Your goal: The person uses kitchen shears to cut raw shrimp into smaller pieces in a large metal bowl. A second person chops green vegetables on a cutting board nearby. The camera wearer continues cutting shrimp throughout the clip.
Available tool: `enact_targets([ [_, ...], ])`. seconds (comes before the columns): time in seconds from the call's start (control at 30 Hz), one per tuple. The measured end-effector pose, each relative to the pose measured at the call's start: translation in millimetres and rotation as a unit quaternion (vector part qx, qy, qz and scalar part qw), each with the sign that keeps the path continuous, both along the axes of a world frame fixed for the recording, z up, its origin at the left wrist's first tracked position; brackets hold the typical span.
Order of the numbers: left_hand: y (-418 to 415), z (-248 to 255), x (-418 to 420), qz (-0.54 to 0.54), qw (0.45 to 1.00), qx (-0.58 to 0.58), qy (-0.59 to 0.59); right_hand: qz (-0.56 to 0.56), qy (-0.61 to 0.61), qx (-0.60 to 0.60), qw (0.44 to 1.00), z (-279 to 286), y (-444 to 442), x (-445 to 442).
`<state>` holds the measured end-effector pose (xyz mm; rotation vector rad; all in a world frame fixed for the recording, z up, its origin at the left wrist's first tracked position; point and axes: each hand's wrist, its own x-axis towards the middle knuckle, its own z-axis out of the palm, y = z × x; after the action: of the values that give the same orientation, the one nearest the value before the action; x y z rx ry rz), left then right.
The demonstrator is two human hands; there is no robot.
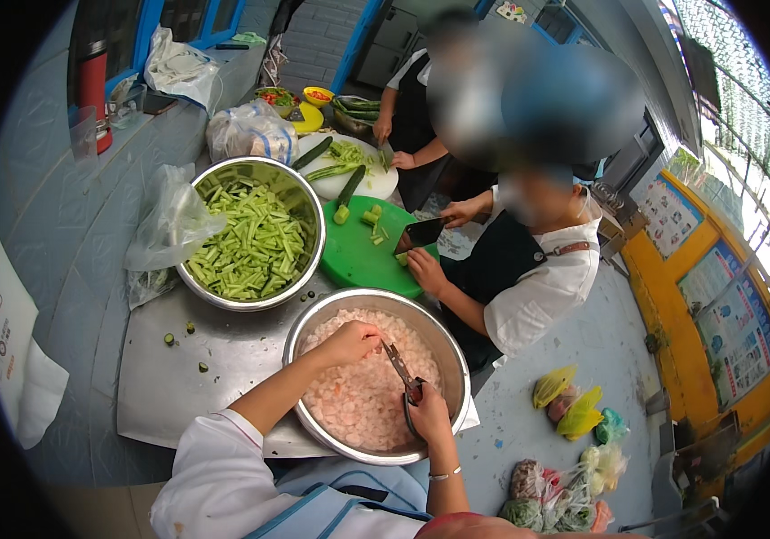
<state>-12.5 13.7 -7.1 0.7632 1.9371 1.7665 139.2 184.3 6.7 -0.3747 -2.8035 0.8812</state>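
In front of me a wide steel bowl (460, 377) holds many small pale pink pieces (351, 404), apparently raw shrimp or meat. Black-handled kitchen scissors (398, 364) are gripped in my right hand (432, 412), over the bowl's right side, blades pointing up and left. My left hand (352, 342) is above the pieces with its fingertips pinched beside the scissor tips. It seems to hold a small piece, mostly hidden by the fingers. Both wrists cross the near part of the bowl.
Behind stands a steel bowl (321, 236) of cut green vegetable sticks (250, 242). A co-worker (526, 269) cuts with a cleaver (420, 234) on a green board (351, 263); another person (419, 128) cuts at a white board (331, 185). Bagged vegetables (553, 498) lie on the floor, right.
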Motion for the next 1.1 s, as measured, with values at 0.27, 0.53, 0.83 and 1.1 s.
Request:
enact_targets([
  [0.27, 1.4, 0.8, 8.6, 0.019, 0.998, 0.02, 0.057, -0.04, -0.027, 0.008, 0.999, 5.0, -3.8, 1.2],
  [0.53, 9.2, -48.9, -10.0, 0.232, 0.881, -0.325, 0.252, -0.092, 0.041, -0.095, 0.99, 2.8, 4.3, 2.0],
  [0.83, 36.0, -115.4, -61.5, -0.251, 0.878, -0.159, -0.374, -0.096, 0.05, -0.154, 0.982, -9.4, 10.7, -2.0],
  [1.1, 2.4, -13.4, -27.5, -0.093, 0.877, -0.019, -0.471, -0.107, 0.087, -0.193, 0.971, -3.6, 2.3, 1.6],
])
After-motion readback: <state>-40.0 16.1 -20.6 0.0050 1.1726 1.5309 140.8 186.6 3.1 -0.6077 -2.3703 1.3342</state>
